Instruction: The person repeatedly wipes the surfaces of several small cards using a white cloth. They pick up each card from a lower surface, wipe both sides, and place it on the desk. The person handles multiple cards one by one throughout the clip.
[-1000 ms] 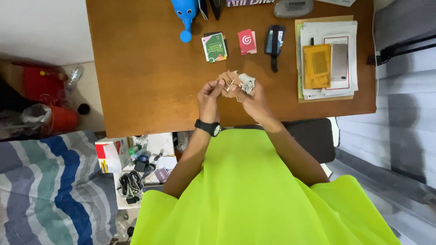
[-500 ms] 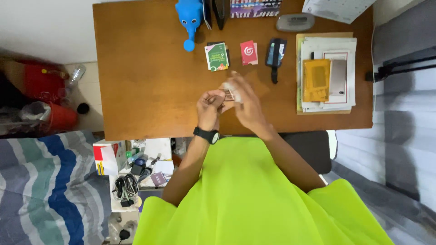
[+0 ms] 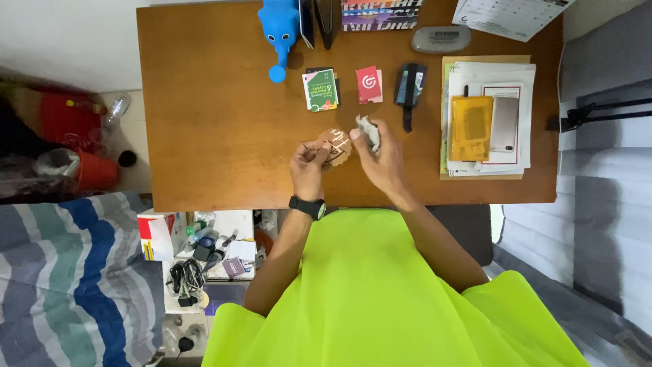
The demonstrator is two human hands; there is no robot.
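The left hand [image 3: 309,166] pinched a round brown card disc [image 3: 334,145] above the desk [image 3: 217,122]. Just right of the disc, the right hand [image 3: 380,160] had its grip clamped on a small grey wad [image 3: 369,130] (too crumpled to identify).

A smooth, satin wooden desk [image 3: 224,129] bears a glossy blue plastic elephant [image 3: 280,27] and matt paper sheets [image 3: 494,75].

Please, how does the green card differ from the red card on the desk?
The green card is mostly green with a pale patch and coloured marks; the red card is plain red with one white round mark. The green card looks a little larger and lies partly over a dark thing, while the red card lies over a pale one. Both are flat, rectangular, and beyond the hands.
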